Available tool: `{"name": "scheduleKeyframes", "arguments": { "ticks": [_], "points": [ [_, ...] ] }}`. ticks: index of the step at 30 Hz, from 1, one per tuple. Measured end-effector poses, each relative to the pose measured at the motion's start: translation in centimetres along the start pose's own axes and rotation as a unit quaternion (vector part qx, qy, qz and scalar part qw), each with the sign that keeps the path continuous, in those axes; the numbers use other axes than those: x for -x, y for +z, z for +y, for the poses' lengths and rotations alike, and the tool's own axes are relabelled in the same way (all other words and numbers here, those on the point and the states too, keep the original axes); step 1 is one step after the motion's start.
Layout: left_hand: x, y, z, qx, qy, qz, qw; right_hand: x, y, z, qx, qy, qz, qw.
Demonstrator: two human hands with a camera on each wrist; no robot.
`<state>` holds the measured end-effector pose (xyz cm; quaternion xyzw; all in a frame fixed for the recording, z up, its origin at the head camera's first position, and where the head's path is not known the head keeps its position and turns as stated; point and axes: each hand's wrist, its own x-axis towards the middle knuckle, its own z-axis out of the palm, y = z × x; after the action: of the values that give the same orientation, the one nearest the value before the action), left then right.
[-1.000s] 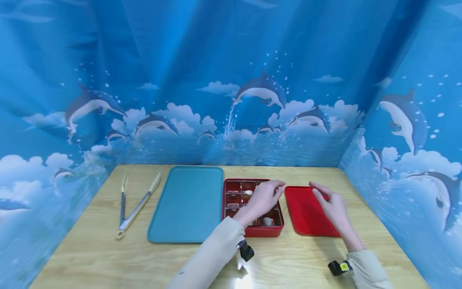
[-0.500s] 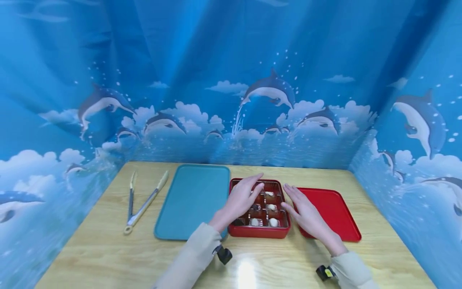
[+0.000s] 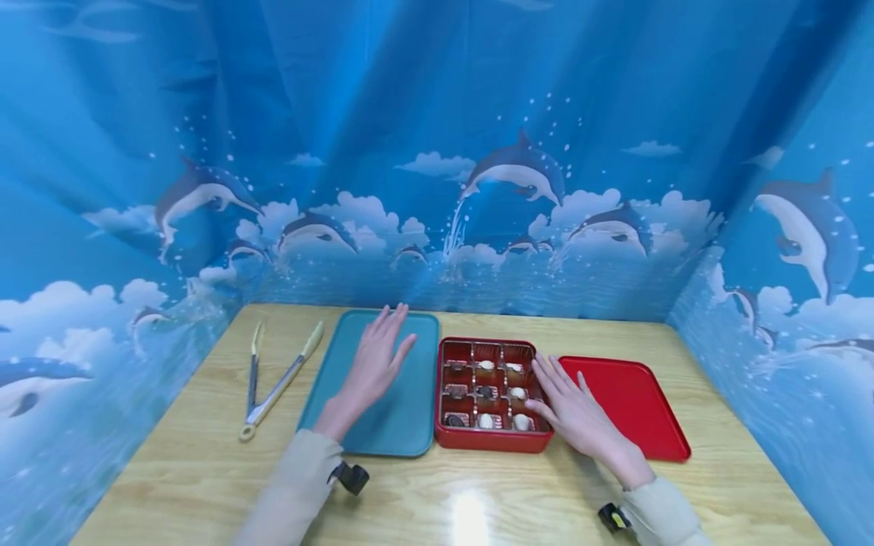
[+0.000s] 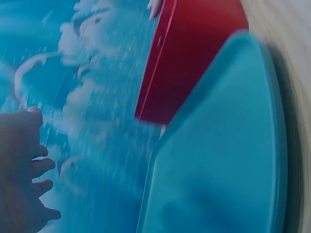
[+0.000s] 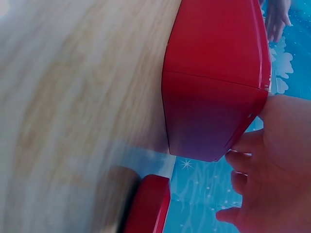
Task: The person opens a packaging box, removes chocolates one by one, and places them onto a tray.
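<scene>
A red box [image 3: 493,440] stands mid-table, its divided insert holding dark and white chocolates [image 3: 485,422] in several compartments. My right hand [image 3: 580,413] lies at the box's right side with fingers extended; in the right wrist view its fingers [image 5: 240,160] are close against the box wall, and I cannot tell whether they press it. Over the teal tray [image 3: 410,432] hovers my left hand [image 3: 369,368], fingers straight and holding nothing. The left wrist view shows the left hand [image 4: 19,170] apart from both tray and box.
Metal tongs with pale tips [image 3: 280,390] lie spread at the left of the table. A flat red lid or tray [image 3: 635,402] sits to the right of the box, partly behind my right hand. A blue dolphin-print curtain [image 3: 437,152] encloses the back and sides.
My left hand has moved left from above the box to over the teal tray, uncovering the compartments. My right hand has moved left from the red lid to the box's right side.
</scene>
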<state>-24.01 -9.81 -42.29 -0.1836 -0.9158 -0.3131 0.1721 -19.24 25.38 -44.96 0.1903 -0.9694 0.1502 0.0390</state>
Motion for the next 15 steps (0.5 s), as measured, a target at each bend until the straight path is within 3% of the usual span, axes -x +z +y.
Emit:
{"name": "scheduleKeyframes", "arguments": {
  "ticks": [9, 15],
  "points": [
    [1.7, -4.5, -5.5, -0.065, -0.076, 0.006, 0.9950, 0.2, 0.2, 0.3, -0.005, 0.003, 0.000, 1.0000],
    [3.8, -7.3, -9.4, -0.118, -0.153, 0.013, 0.9810, 0.1, 0.3, 0.2, -0.011, -0.003, 0.004, 0.9999]
  ]
}}
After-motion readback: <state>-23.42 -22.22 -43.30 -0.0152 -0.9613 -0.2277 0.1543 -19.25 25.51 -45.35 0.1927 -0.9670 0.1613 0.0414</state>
